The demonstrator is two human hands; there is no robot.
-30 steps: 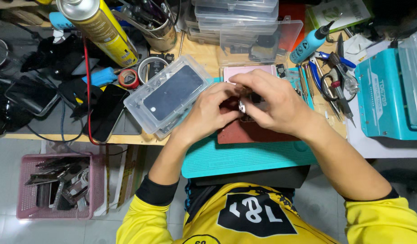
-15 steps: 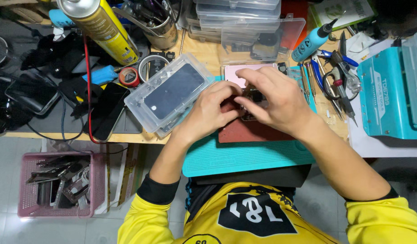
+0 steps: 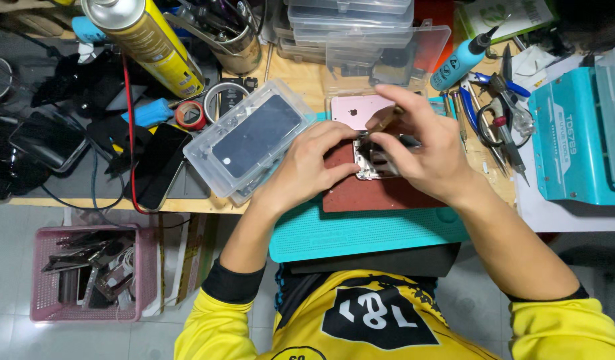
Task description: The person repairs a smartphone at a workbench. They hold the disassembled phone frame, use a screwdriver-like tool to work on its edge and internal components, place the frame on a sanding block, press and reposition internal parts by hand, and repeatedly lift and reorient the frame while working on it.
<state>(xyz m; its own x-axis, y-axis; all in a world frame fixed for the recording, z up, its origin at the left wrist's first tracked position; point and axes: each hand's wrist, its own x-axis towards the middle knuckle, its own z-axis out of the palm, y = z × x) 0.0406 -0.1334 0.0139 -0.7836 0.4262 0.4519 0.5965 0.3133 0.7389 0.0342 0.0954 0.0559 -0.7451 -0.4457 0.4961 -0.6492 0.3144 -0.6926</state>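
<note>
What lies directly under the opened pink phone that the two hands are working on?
A reddish-brown mat lies under the pink phone, itself on a teal mat. The left hand and right hand cover most of the phone, so its inside is hidden.

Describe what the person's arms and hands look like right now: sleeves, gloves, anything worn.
Both hands are bare: no gloves, rings or watch show on the left hand or the right hand. The forearms are uncovered too. Bright yellow sleeves with black cuffs are pushed up toward the elbows.
</note>
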